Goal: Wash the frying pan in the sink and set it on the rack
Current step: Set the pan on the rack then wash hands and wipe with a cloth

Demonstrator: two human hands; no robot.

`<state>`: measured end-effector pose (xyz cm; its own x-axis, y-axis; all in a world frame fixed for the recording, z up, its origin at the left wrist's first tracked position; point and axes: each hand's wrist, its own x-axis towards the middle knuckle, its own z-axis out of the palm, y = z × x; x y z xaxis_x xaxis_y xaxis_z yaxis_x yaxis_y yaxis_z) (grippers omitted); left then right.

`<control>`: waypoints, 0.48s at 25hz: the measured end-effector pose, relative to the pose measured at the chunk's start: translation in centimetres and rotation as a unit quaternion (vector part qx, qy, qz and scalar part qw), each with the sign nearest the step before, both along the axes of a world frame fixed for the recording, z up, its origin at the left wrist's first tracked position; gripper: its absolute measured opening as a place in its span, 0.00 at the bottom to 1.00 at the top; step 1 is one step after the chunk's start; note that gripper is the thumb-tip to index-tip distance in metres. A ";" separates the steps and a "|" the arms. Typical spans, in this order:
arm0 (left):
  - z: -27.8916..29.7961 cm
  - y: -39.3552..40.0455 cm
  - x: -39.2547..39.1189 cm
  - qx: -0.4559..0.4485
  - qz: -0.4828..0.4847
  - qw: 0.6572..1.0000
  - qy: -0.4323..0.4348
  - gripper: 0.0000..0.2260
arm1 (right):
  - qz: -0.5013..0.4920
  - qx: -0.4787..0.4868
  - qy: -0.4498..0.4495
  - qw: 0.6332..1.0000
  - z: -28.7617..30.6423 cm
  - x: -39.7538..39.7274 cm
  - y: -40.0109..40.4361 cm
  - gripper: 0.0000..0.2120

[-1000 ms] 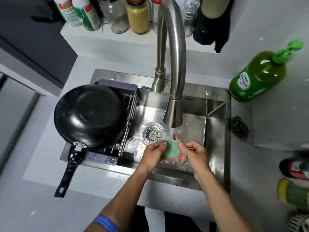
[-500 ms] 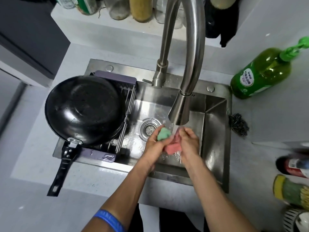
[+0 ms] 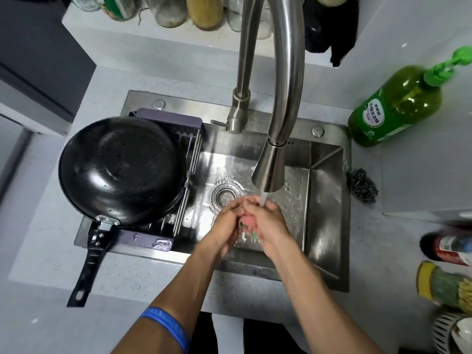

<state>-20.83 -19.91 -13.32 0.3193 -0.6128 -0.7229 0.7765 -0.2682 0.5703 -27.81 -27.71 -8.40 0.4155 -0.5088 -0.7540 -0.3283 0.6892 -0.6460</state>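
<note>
The frying pan point(image 3: 122, 169) is seen upside down on the rack point(image 3: 189, 154), which is set across the sink point(image 3: 324, 200) at about 9 o'clock from the drain point(image 3: 226, 196). The pan's handle point(image 3: 89, 261) is pointed toward 7 o'clock and is hung out past the sink edge over the countertop point(image 3: 51, 251). Water droplets are seen on the pan's base, so the wash is judged done and the pan already placed.

Both hands are pressed together under the faucet point(image 3: 270, 162), at about 5 o'clock from the drain. The left hand point(image 3: 226, 226) and right hand point(image 3: 265, 221) are closed around a pink and green sponge point(image 3: 246, 222), which is mostly hidden between the palms. A stream of water point(image 3: 263, 199) is seen running onto the hands from the spout. The step in hand is judged to be rinsing or wringing out the sponge, not pan work.

The green soap bottle point(image 3: 398, 106) is lying at about 2 o'clock on the counter, and a dark scouring pad point(image 3: 361, 185) is left just beside the sink's right rim at 3 o'clock.

What is left is judged minor: sponge put down, tap shut off. The main task is taken as essentially complete.
</note>
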 end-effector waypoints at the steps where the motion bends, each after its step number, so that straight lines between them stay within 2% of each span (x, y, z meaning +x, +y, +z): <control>1: -0.2 0.2 -0.1 -0.011 0.021 0.999 -0.023 0.12 | -0.009 -0.010 -0.009 1.000 0.1 -0.1 -0.2 0.04; 4: 0.1 0.0 0.1 0.036 0.028 0.991 -0.126 0.06 | -0.008 -0.100 0.033 0.994 -0.6 -0.8 -2.2 0.08; 6: 0.3 -0.9 0.6 0.063 0.039 0.986 -0.151 0.07 | 0.044 -0.091 0.038 0.994 -1.4 -1.7 -3.0 0.02; 7: 0.4 -1.2 0.8 0.072 0.031 0.985 -0.155 0.10 | 0.086 -0.067 0.050 0.993 -1.8 -2.3 -2.9 0.04; 9: 0.4 -1.6 1.2 0.100 0.021 0.986 -0.135 0.13 | 0.147 -0.017 0.074 0.986 -2.5 -3.0 -2.7 0.12; 12: 0.5 -0.6 2.0 0.041 -0.009 0.997 -0.068 0.11 | 0.111 0.033 0.040 0.992 -3.6 -3.0 -2.8 0.09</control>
